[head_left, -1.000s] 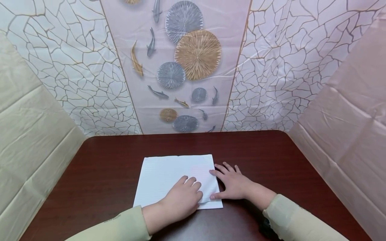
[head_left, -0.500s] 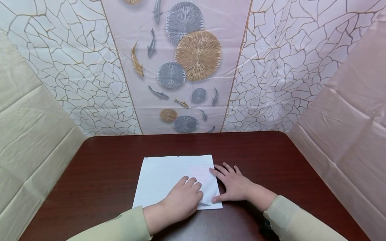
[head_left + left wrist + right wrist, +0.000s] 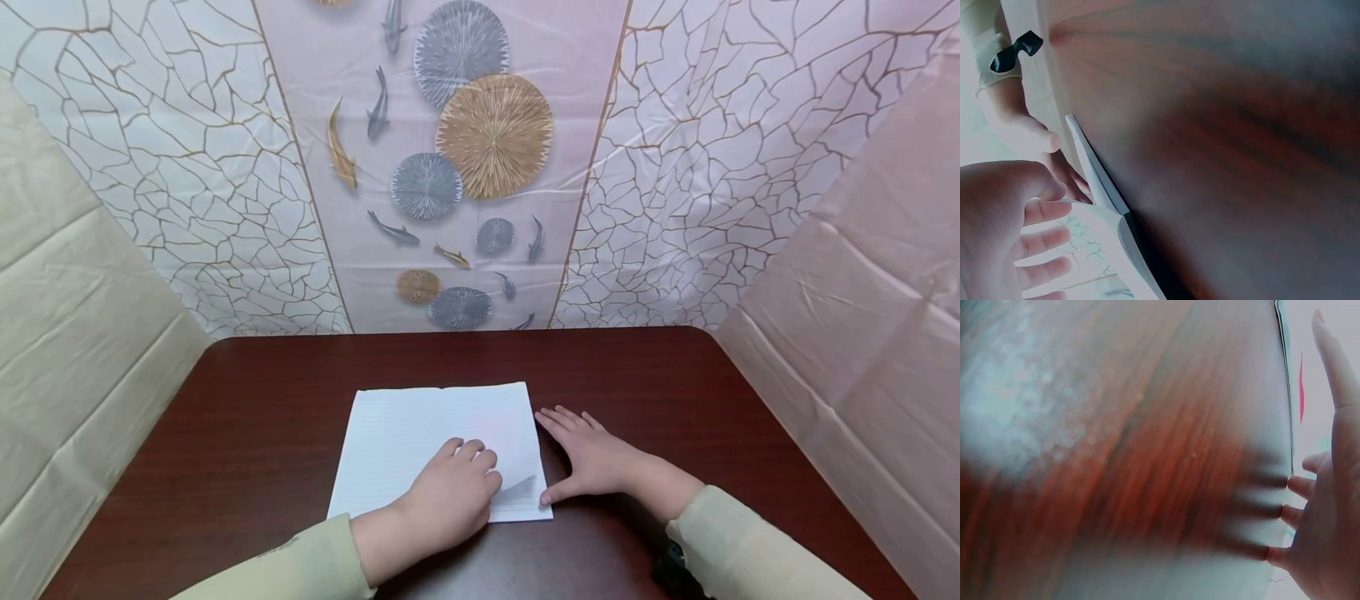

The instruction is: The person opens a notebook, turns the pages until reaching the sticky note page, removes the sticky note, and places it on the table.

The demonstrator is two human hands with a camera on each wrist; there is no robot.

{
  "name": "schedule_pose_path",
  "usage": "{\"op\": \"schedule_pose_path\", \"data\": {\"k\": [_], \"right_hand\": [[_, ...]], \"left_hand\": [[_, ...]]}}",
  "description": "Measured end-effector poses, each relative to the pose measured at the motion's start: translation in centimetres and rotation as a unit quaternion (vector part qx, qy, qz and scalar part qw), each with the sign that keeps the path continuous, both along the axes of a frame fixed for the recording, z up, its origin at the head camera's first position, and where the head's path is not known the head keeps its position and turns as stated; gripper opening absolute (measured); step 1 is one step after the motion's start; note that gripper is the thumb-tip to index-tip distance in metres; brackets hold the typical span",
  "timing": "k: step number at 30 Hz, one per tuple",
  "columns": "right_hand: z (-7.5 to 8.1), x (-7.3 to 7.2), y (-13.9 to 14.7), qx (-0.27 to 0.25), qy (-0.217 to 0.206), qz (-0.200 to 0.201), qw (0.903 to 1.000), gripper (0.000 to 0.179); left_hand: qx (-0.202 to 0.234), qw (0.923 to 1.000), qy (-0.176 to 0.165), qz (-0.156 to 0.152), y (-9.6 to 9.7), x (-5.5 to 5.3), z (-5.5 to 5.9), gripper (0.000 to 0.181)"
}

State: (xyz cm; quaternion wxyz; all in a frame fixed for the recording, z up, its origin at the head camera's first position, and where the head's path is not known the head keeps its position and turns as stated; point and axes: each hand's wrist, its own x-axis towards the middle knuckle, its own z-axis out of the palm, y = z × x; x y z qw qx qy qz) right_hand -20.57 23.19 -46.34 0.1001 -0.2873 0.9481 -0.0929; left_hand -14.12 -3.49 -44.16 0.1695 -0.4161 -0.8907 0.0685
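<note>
An open notebook point(image 3: 405, 433) with lined white pages lies on the table. Between thumb and index finger, my left hand point(image 3: 453, 496) pinches the corner of a page point(image 3: 513, 454), whose lower right part is lifted and curls to the left. The left wrist view shows this left hand point(image 3: 1004, 219) with its thumb over the page edge and the other fingers bent below. My right hand point(image 3: 596, 454) rests beside the notebook's right edge, fingers spread, thumb near the lower right corner. In the right wrist view, the right hand's fingertips point(image 3: 1295, 485) stand along the notebook's edge.
The dark reddish-brown table point(image 3: 262, 367) surrounds the notebook. A patterned cloth point(image 3: 495, 133) hangs behind it, and pale cloth walls point(image 3: 847, 275) stand at both sides. A black device point(image 3: 1016, 51) is strapped at the right wrist.
The page corner has lifted and moved left with my left hand, uncovering the sheet beneath. My right hand has slid right, off the page to the notebook's edge.
</note>
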Motion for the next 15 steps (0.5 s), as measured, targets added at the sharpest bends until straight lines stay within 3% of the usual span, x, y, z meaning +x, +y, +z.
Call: {"op": "schedule_pose_path", "data": {"k": [6,15], "right_hand": [[0.1,0.0,-0.2,-0.003,-0.008,0.002,1.0,0.124],[0.2,0.2,-0.6,0.001,-0.001,0.009,1.0,0.118]], "left_hand": [[0.037,0.9988,-0.027,0.019,-0.5,0.2,0.6,0.01],[0.08,0.9956,-0.015,0.046,-1.6,0.3,1.8,0.011]]}}
